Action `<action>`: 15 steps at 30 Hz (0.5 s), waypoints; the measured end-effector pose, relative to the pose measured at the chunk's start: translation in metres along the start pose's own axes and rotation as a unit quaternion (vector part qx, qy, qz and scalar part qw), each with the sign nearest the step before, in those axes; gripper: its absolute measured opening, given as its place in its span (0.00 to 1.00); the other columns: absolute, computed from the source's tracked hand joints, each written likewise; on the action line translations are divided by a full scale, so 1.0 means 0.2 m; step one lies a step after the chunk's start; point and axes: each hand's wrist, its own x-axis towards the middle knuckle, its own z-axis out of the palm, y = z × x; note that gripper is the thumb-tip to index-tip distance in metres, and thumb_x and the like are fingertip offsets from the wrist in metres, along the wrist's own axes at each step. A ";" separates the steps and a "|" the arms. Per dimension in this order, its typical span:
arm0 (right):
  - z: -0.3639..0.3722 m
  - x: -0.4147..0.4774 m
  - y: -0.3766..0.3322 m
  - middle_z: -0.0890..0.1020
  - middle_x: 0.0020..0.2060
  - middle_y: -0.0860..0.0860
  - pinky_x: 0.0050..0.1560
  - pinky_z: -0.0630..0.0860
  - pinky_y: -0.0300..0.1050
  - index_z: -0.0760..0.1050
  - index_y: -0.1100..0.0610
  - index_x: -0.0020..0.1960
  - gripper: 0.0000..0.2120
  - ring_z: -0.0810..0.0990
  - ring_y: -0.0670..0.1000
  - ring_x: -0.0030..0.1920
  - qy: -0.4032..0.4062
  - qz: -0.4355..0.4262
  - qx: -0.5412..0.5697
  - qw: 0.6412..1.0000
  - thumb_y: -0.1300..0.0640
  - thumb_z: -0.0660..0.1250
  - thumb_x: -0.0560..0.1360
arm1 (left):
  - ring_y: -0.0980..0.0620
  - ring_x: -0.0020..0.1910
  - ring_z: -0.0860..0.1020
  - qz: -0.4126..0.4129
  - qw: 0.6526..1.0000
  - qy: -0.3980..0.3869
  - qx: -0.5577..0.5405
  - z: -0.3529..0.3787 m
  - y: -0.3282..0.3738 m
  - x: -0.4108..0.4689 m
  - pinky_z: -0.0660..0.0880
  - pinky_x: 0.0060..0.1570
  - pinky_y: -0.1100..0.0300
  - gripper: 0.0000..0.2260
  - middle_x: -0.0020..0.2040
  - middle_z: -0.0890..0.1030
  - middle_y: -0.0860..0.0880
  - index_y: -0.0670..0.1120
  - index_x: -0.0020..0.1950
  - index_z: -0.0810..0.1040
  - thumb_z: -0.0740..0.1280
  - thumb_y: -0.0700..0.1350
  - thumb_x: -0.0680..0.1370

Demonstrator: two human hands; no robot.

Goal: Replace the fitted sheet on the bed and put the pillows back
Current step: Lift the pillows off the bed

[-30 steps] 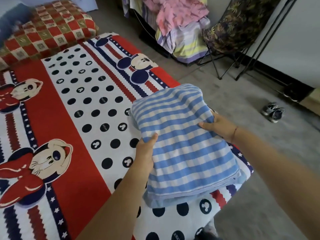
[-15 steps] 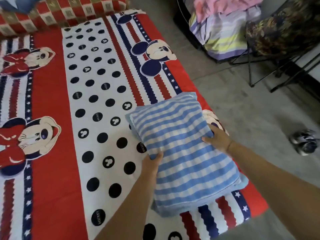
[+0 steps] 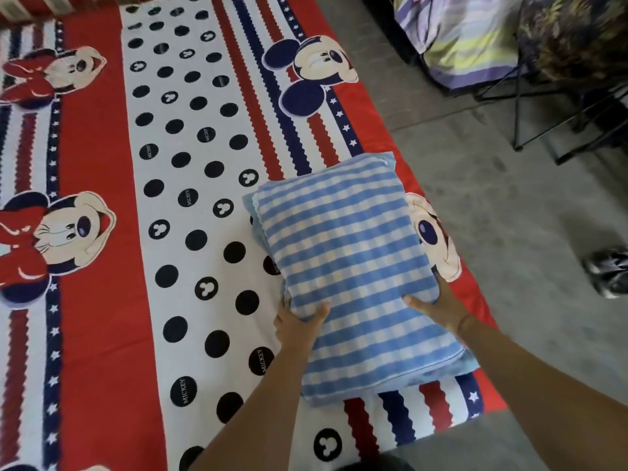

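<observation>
Now in hand: the pillow (image 3: 350, 266), blue-and-white striped, lies on the near right part of the bed (image 3: 384, 127). Its right side is close to the mattress edge.
Left hand (image 3: 297, 326): grips the pillow's left side, thumb on top and fingers tucked beneath.
Right hand (image 3: 438, 307): holds the right side, thumb pressed on top and fingers curled round the edge.
Fitted sheet (image 3: 102, 300): the red, white and navy cartoon print looks spread and fairly smooth across what shows. No corner is in view, so I cannot tell how well it is tucked.
Step, as judged: the sheet seems done and the pillow is being put back, though this may not be its final spot.
Risk, edge: the pillow sits so near the side that a careless release or nudge could tip it onto the floor (image 3: 492, 215).
Risk, dragging: sliding it across the bed instead of lifting it would rumple the sheet and might pull a hidden corner loose.
Risk, grip: both holds are on the near half, so the far half could sag and flop if it is lifted quickly.
Risk, wrong end: a red checked cushion (image 3: 27, 8), mostly cut off, lies at the far end. If that is the head, leaving the pillow here leaves the job unfinished.
Risk, footing: a shoe (image 3: 608, 271) lies on the floor beside the bed and could catch a foot.
</observation>
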 end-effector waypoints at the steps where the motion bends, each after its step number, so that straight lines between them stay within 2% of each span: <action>1: 0.01 -0.02 -0.02 0.78 0.62 0.48 0.58 0.77 0.48 0.67 0.51 0.70 0.35 0.76 0.51 0.62 -0.010 0.002 -0.004 1.000 0.52 0.78 0.67 | 0.41 0.68 0.69 -0.008 1.000 -0.016 -0.019 0.01 -0.03 0.01 0.71 0.64 0.41 0.62 0.72 0.66 0.45 0.51 0.77 0.57 0.73 0.74 0.49; 2: 0.02 -0.04 -0.03 0.79 0.60 0.47 0.54 0.77 0.43 0.68 0.51 0.68 0.30 0.77 0.50 0.61 -0.020 0.008 -0.011 1.000 0.55 0.76 0.70 | 0.42 0.66 0.71 -0.013 0.998 -0.039 -0.045 0.01 -0.05 0.01 0.73 0.62 0.41 0.62 0.71 0.68 0.46 0.51 0.76 0.57 0.74 0.73 0.48; 4: 0.03 -0.06 -0.02 0.80 0.57 0.46 0.49 0.75 0.35 0.71 0.51 0.66 0.25 0.78 0.47 0.58 -0.035 0.007 -0.029 0.999 0.58 0.74 0.72 | 0.45 0.62 0.75 -0.015 0.991 -0.088 -0.103 0.01 -0.07 -0.01 0.76 0.60 0.41 0.60 0.67 0.73 0.47 0.52 0.75 0.59 0.78 0.70 0.49; 6: 0.04 -0.10 -0.05 0.81 0.55 0.45 0.42 0.75 0.29 0.72 0.51 0.65 0.22 0.79 0.42 0.54 -0.044 0.001 -0.026 0.999 0.58 0.73 0.72 | 0.47 0.59 0.77 -0.011 0.989 -0.114 -0.096 0.00 -0.08 -0.04 0.76 0.60 0.43 0.55 0.63 0.76 0.49 0.51 0.74 0.61 0.78 0.69 0.52; 7: 0.03 -0.11 -0.05 0.81 0.55 0.45 0.41 0.75 0.29 0.73 0.51 0.64 0.22 0.79 0.42 0.54 -0.049 0.000 -0.025 0.998 0.57 0.74 0.72 | 0.48 0.58 0.78 -0.006 0.988 -0.123 -0.091 -0.01 -0.07 -0.05 0.76 0.60 0.44 0.54 0.62 0.77 0.50 0.51 0.73 0.63 0.78 0.69 0.52; 9: 0.02 -0.13 -0.07 0.82 0.55 0.44 0.47 0.75 0.33 0.74 0.50 0.64 0.22 0.80 0.45 0.56 -0.059 0.012 -0.024 0.998 0.54 0.74 0.71 | 0.49 0.56 0.79 -0.004 0.986 -0.137 -0.094 -0.03 -0.06 -0.07 0.76 0.60 0.46 0.50 0.60 0.79 0.52 0.52 0.69 0.69 0.78 0.70 0.52; 12: 0.00 -0.15 -0.08 0.82 0.54 0.45 0.50 0.75 0.37 0.75 0.50 0.63 0.22 0.80 0.46 0.56 -0.045 0.014 -0.048 0.998 0.53 0.75 0.71 | 0.50 0.56 0.80 0.003 0.983 -0.150 -0.105 -0.05 -0.07 -0.11 0.76 0.60 0.47 0.42 0.59 0.80 0.51 0.51 0.66 0.72 0.78 0.67 0.57; 14: 0.00 -0.16 -0.06 0.81 0.57 0.47 0.55 0.76 0.44 0.72 0.52 0.66 0.29 0.79 0.51 0.59 -0.019 0.022 -0.074 0.997 0.51 0.77 0.68 | 0.49 0.59 0.78 -0.005 0.986 -0.146 -0.085 -0.04 -0.10 -0.14 0.75 0.62 0.45 0.47 0.63 0.78 0.50 0.50 0.70 0.67 0.78 0.67 0.56; 15: 0.00 -0.17 -0.04 0.79 0.61 0.49 0.59 0.75 0.49 0.69 0.52 0.69 0.37 0.77 0.53 0.62 0.000 0.025 -0.099 0.995 0.46 0.79 0.64 | 0.48 0.62 0.76 -0.007 0.988 -0.141 -0.070 -0.04 -0.12 -0.15 0.73 0.64 0.45 0.50 0.66 0.75 0.50 0.50 0.73 0.64 0.78 0.67 0.57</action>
